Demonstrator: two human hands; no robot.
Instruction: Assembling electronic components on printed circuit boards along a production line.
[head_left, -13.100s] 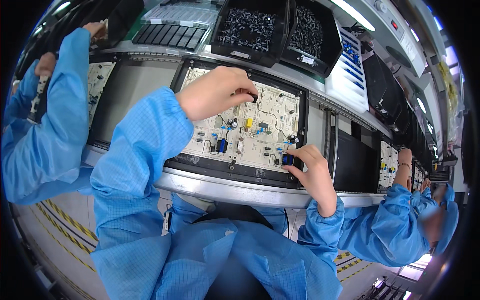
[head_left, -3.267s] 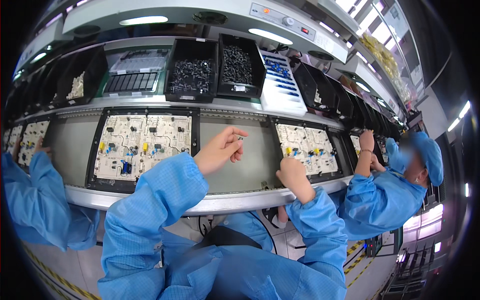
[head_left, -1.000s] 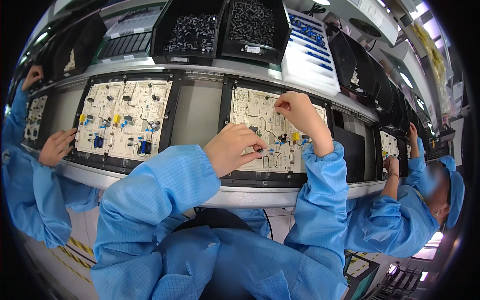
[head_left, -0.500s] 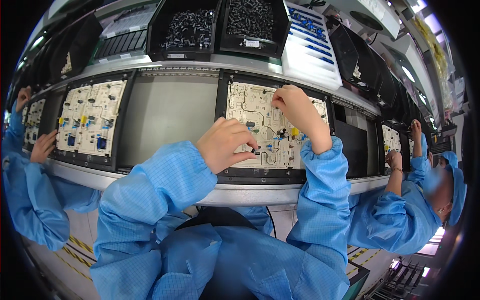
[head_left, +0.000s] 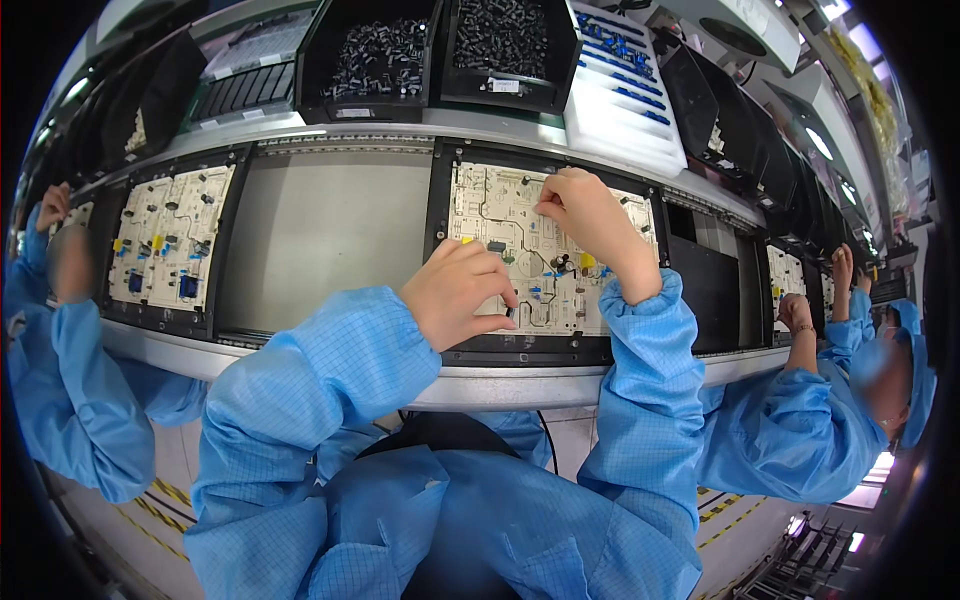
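A cream circuit board [head_left: 478,205] lies in a black frame [head_left: 520,352] in front of me, dotted with small black, blue and yellow parts. My left hand [head_left: 458,292] hovers over the board's near-left part, thumb and index finger pinching a small black electronic component [head_left: 511,314]. Toward the far middle of the same board, my right hand [head_left: 588,212] bends down with its fingertips pressed together close to the surface. Whatever those fingers hold, if anything, is too small or hidden.
Black bins [head_left: 375,70] of small black components stand beyond the rail, beside a white foam tray [head_left: 625,130] with blue parts. Another populated board [head_left: 170,235] lies left on the line. Co-workers in blue sleeves [head_left: 85,370] work on both sides.
The boards and frames have slid slightly left along the line. My left hand has shifted a little right and down, still pinching the component. The left co-worker's hand has come off their board.
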